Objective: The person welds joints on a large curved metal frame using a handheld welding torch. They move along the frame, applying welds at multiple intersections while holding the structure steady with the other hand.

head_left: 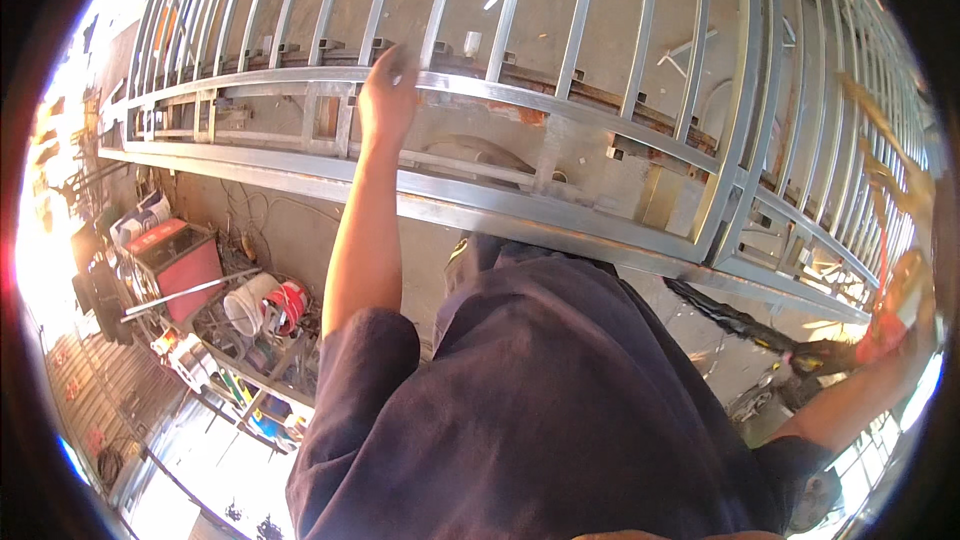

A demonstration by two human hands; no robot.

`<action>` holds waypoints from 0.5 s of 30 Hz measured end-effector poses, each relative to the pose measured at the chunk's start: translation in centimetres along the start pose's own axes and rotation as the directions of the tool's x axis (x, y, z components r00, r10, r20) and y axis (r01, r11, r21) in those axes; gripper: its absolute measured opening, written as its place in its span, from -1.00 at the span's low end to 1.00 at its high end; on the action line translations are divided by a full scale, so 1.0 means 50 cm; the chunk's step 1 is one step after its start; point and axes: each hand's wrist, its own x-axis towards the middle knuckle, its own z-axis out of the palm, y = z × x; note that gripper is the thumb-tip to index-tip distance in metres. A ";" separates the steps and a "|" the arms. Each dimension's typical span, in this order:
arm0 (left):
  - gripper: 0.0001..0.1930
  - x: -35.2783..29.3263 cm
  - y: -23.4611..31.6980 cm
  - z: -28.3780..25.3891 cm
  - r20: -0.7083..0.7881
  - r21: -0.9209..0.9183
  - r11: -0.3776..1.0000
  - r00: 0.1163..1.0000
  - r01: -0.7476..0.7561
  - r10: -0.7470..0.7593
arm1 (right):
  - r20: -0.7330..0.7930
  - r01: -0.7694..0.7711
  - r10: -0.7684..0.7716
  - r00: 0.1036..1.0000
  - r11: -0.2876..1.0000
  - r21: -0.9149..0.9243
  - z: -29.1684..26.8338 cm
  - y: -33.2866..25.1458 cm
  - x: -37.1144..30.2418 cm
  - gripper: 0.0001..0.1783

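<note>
A large frame of bright square metal tubing, like a gate or railing panel (480,202), stretches across in front of me. My left hand (388,100) is at its long cross rail (460,86), close to the foot of an upright bar (437,10). Its fingers are blurred and partly hidden, so I cannot see whether they grip. At the far right edge, my right hand (912,285) looks closed, blurred and distorted by the lens. Beside it are a red piece (882,333) and a tan, branching shape (890,155) I cannot identify. A black cable-like length (725,318) runs below the frame towards them.
To the lower left stand a red box (180,265), a white bucket (250,302) and a red-and-white roll (287,306) among tools on a cart. Metal offcuts (688,50) and a small whitish cup-like piece (472,43) lie beyond the rail. More barred panels (850,70) extend right.
</note>
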 end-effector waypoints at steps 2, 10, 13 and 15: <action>-0.46 0.039 0.084 0.057 0.125 0.093 0.996 0.992 -0.012 0.001 | 0.197 0.004 0.003 0.980 0.999 -0.037 0.059 -0.051 0.087 -0.45; -0.20 0.224 0.162 0.280 0.314 0.364 0.926 0.923 0.102 -0.225 | 0.694 -0.202 0.204 0.690 0.976 -0.086 0.474 -0.137 0.390 -0.42; -0.17 0.270 0.154 0.358 0.401 0.261 0.937 0.857 0.233 -0.325 | 0.748 -0.264 0.301 0.591 0.949 -0.174 0.586 -0.102 0.477 -0.39; -0.18 0.299 0.155 0.393 0.562 0.133 0.911 0.727 0.390 -0.394 | 0.774 -0.308 0.338 0.535 0.932 -0.194 0.639 -0.071 0.513 -0.37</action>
